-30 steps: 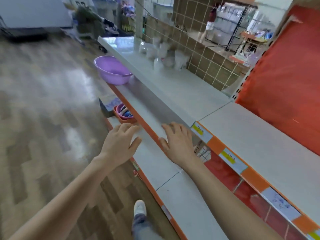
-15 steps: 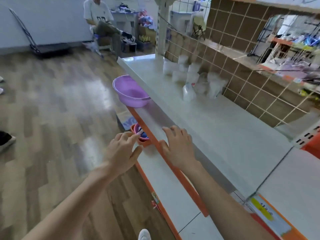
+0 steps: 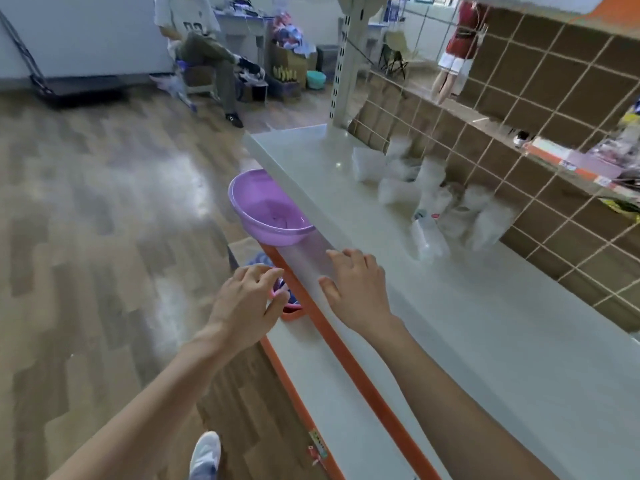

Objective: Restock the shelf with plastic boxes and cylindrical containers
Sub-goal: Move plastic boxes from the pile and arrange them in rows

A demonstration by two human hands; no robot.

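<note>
While both arms reach forward, the left hand and right hand are loosely spread.

Bright, even daylight, floor glare, wide-angle edge bending, perhaps motion-blurred clear containers.

Both bare forearms reach up from the bottom of the view, side by side and apart, wrists straight, the backs of the hands facing the camera. The left hand hangs palm down over the front edge of the pale grey lower shelf, its fingers loosely curled and the thumb drawn toward them, holding nothing. The right hand lies flatter, palm down at the front edge of the pale grey upper shelf, fingers slightly spread and bent at the tips, thumb out to the left; whether it touches the board cannot be told.
</note>
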